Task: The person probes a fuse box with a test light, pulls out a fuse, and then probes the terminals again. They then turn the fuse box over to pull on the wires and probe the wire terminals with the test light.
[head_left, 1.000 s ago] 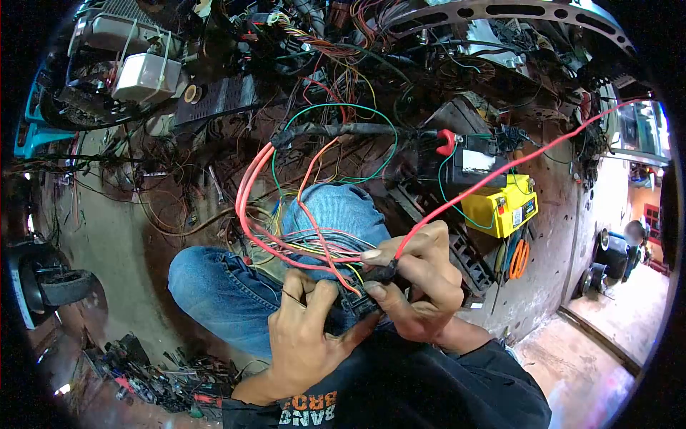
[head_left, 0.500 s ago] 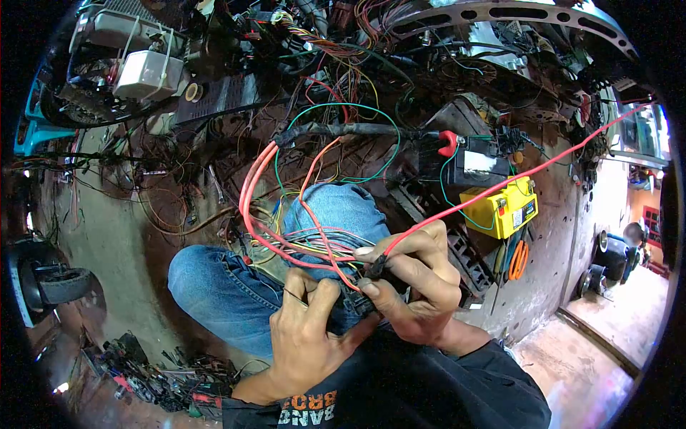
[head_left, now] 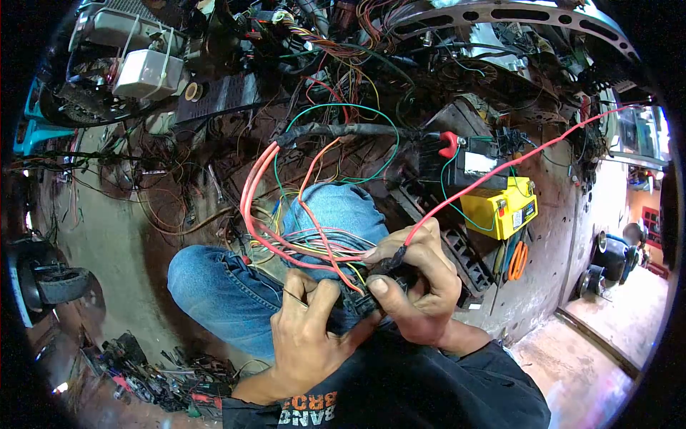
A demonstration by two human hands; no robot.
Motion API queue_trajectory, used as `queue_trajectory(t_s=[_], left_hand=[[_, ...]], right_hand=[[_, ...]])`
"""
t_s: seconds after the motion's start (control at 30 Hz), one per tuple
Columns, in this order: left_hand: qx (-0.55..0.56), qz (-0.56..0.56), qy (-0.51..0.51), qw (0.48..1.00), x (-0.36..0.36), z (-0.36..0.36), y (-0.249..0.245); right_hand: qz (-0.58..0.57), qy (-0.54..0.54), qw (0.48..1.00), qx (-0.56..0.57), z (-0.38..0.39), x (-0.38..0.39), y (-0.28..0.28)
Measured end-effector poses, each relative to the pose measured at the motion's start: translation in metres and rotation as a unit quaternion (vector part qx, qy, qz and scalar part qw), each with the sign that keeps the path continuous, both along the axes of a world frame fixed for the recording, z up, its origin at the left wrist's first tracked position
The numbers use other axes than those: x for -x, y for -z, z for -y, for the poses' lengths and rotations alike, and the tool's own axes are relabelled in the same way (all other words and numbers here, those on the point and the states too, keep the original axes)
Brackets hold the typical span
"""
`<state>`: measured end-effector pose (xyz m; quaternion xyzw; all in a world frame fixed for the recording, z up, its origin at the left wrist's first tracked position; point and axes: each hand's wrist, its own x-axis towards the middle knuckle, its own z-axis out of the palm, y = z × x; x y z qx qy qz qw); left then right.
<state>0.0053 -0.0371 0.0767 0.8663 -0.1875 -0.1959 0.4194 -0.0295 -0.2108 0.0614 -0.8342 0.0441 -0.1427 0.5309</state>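
Observation:
My right hand [head_left: 426, 289] is closed in a pinch on the black-taped end of a long red wire [head_left: 468, 187], which runs off to the upper right. Just below its fingertips sits a black connector [head_left: 363, 306], partly hidden by the hands. Several coloured wires [head_left: 325, 244], pink, white and yellow among them, lead into it across my knee. On the other side my left hand [head_left: 309, 314] has its fingers curled around a thin dark rod [head_left: 294, 298], and its thumb reaches under the connector. Two thick pink-red wires [head_left: 248, 204] loop in from a black-wrapped harness [head_left: 321, 131].
A yellow battery [head_left: 516, 207] stands to the right beside a black battery [head_left: 477, 163] with a red terminal cover [head_left: 448, 144]. An orange cable coil [head_left: 519, 261] lies below. Vehicle parts and tangled wires [head_left: 336, 46] fill the far side. A wheel [head_left: 64, 284] is at left.
My right hand has shifted slightly, its thumb and the taped wire end moving a little right and up. The red wire now bends more. My left hand has hardly moved.

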Motion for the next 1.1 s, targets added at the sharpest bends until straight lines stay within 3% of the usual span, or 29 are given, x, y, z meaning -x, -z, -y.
queue_trajectory(t_s=[0.4, 0.63, 0.73, 1.1], left_hand=[[0.010, 0.024, 0.027, 0.999, -0.002, -0.004, 0.004], [-0.009, -0.033, 0.027, 0.999, 0.001, -0.009, 0.005], [-0.014, -0.038, 0.022, 0.999, 0.000, -0.008, 0.003], [-0.007, -0.024, 0.024, 0.999, 0.001, -0.008, 0.007]], right_hand=[[-0.009, -0.007, 1.000, 0.001, 0.001, 0.000, -0.003], [0.001, -0.043, 0.999, 0.026, 0.005, -0.006, -0.006], [-0.054, -0.026, 0.998, 0.016, 0.004, -0.008, -0.011], [-0.024, -0.003, 0.997, 0.079, -0.004, 0.001, -0.008]])
